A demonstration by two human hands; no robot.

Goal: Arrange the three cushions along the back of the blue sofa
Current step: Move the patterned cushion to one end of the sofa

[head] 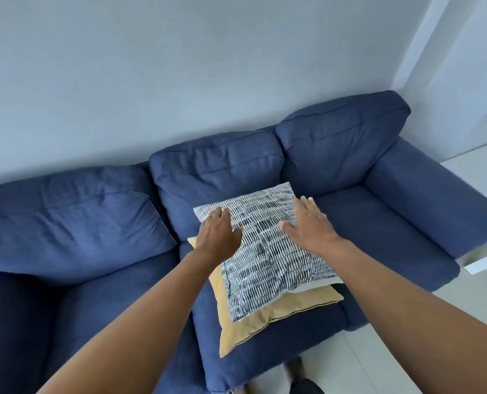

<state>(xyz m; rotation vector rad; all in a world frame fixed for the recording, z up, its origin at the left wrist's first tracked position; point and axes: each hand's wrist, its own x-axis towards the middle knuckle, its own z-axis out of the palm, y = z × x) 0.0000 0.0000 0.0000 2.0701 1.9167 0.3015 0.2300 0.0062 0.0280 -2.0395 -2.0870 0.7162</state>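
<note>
Reaching for patterned cushion [267, 251], top of stack on yellow cushion [279, 311], middle seat of blue sofa [66, 223]. Left hand [218, 234], right hand [307, 226] spread flat, no grip. Next: grab edges, stand against backrest (third cushion barely visible).

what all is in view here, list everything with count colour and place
sofa: 1, blue, against the wall, three back cushions, armrest at the right
patterned cushion: 1, white with black dashes, lying flat on top of the stack on the middle seat
white cushion: 1, only a sliver shows at the right edge, between the patterned and yellow ones
yellow cushion: 1, yellow, bottom of the stack on the middle seat
wall: 1, pale grey, behind the sofa
floor: pale, in front of the sofa at lower right
white surface: 1, white, beyond the right armrest, kind unclear
left hand: 1, open, at the patterned cushion's left edge
right hand: 1, open, at its right edge
</note>
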